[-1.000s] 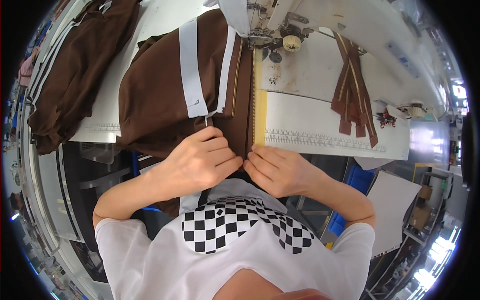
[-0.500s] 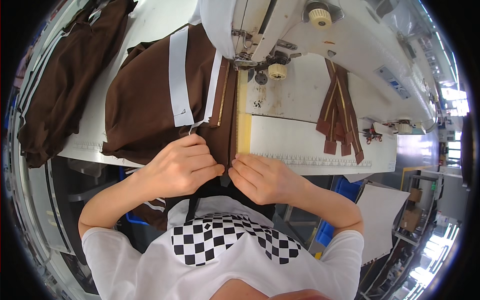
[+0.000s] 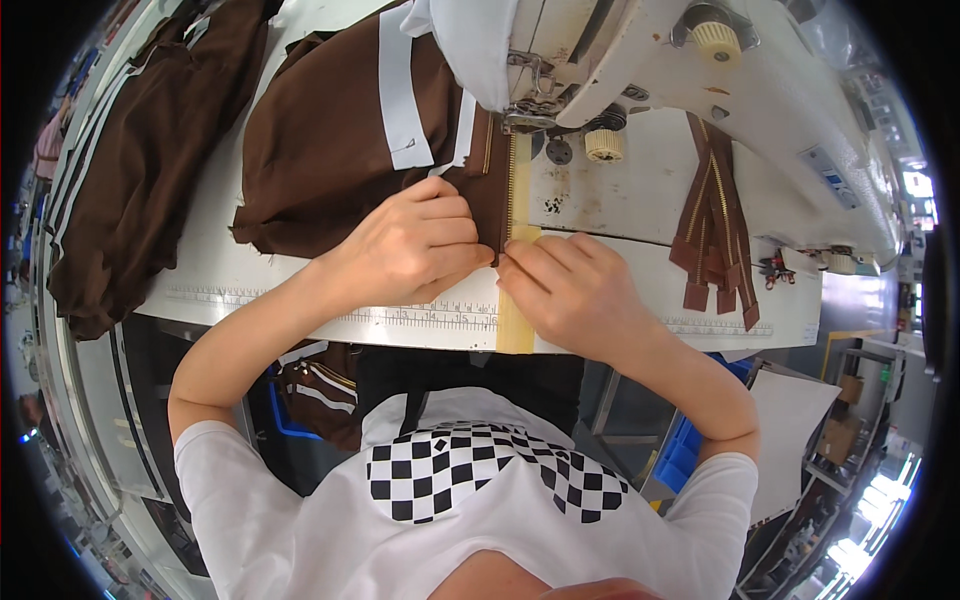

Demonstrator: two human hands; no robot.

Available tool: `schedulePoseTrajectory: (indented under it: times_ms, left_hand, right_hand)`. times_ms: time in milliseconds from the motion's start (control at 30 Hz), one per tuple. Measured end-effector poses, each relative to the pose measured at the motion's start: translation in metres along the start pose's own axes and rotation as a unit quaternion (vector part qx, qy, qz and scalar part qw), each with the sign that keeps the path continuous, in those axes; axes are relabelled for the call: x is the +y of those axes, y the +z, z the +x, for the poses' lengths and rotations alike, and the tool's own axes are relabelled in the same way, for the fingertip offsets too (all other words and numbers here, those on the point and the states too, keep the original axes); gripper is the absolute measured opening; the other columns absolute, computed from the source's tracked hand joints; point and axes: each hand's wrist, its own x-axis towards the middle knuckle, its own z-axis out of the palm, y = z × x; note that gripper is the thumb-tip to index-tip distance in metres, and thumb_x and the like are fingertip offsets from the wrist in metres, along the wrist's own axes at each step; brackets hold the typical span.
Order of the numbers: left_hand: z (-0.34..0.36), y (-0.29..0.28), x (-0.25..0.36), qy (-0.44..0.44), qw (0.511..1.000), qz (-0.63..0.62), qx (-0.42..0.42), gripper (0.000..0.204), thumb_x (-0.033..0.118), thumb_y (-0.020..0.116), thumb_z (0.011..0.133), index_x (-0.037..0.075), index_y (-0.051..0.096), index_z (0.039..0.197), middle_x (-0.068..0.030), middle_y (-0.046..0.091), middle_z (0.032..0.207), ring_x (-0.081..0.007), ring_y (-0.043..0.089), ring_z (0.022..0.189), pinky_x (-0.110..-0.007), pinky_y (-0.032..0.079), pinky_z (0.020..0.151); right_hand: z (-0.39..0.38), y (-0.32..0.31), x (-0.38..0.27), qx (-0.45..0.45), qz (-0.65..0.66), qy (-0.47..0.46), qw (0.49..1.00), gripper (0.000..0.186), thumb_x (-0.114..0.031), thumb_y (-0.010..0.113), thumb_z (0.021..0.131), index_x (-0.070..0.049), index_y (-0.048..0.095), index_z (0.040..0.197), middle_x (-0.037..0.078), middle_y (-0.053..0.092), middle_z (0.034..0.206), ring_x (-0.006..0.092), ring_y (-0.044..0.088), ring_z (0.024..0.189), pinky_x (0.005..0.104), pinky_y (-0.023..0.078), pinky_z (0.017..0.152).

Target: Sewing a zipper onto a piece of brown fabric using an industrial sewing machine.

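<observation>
A brown garment piece (image 3: 320, 140) with white stripes (image 3: 403, 100) lies on the sewing table, its right edge running under the sewing machine's needle area (image 3: 530, 112). Along that edge runs a brass-toothed zipper (image 3: 511, 185). My left hand (image 3: 425, 245) is closed, its fingertips pinching the near corner of the brown fabric beside the zipper. Against it, my right hand (image 3: 570, 290) pinches the zipper's near end from the other side. Both hands nearly touch at the fingertips. Yellow tape (image 3: 516, 330) on the table shows beneath and between them.
Several loose brown zippers (image 3: 715, 220) lie right of the machine (image 3: 650, 80), near small red-and-black clips (image 3: 777, 268). A printed ruler scale (image 3: 420, 316) follows the table's near edge. Another striped brown garment (image 3: 150, 170) is heaped at left. Blue bins (image 3: 685, 450) stand below on the right.
The garment edge and zipper have slid away from me toward the machine, both hands moving along. More of the yellow tape and ruler is uncovered. The whole view has shifted slightly.
</observation>
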Motion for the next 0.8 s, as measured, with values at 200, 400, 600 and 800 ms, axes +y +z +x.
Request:
schedulePoseTrajectory:
  times_ms: [200, 400, 600, 800]
  left_hand:
    - [0.010, 0.002, -0.029, 0.006, 1.000, -0.003, 0.017, 0.013, 0.003, 0.074, 0.065, 0.002, 0.069, 0.078, -0.0035, 0.055, 0.068, -0.0206, 0.054, 0.068, -0.032, 0.045, 0.070]
    - [0.022, -0.003, -0.053, -0.001, 1.000, 0.000, 0.012, 0.013, 0.005, 0.074, 0.067, 0.003, 0.071, 0.079, -0.0037, 0.057, 0.070, -0.0214, 0.056, 0.073, -0.033, 0.047, 0.075]
    - [0.026, -0.004, -0.072, -0.041, 0.999, 0.002, 0.001, 0.012, 0.005, 0.074, 0.071, 0.005, 0.073, 0.083, -0.0038, 0.063, 0.076, -0.0229, 0.060, 0.080, -0.033, 0.048, 0.079]
    - [0.026, 0.002, -0.071, -0.054, 0.998, 0.034, 0.011, 0.012, 0.006, 0.073, 0.074, 0.005, 0.072, 0.086, -0.0033, 0.066, 0.081, -0.0221, 0.061, 0.081, -0.033, 0.049, 0.078]
  right_hand:
    - [0.012, 0.007, 0.022, -0.008, -0.020, -0.008, 1.000, 0.010, -0.010, 0.064, 0.065, -0.007, 0.063, 0.075, 0.001, 0.058, 0.081, 0.0144, 0.056, 0.071, 0.0264, 0.045, 0.063]
    - [0.029, 0.010, 0.043, 0.004, 0.030, 0.027, 0.999, 0.007, -0.009, 0.064, 0.066, -0.008, 0.060, 0.071, 0.001, 0.055, 0.074, 0.0176, 0.059, 0.069, 0.0308, 0.049, 0.060]
    - [0.037, 0.018, 0.066, 0.037, 0.016, 0.010, 0.999, 0.006, -0.006, 0.063, 0.069, -0.005, 0.062, 0.075, 0.002, 0.061, 0.076, 0.0212, 0.064, 0.068, 0.0360, 0.053, 0.055]
    - [0.029, 0.025, 0.066, 0.066, 0.024, 0.050, 0.996, 0.018, -0.005, 0.063, 0.072, -0.005, 0.068, 0.090, 0.004, 0.068, 0.087, 0.0206, 0.067, 0.074, 0.0342, 0.054, 0.058]
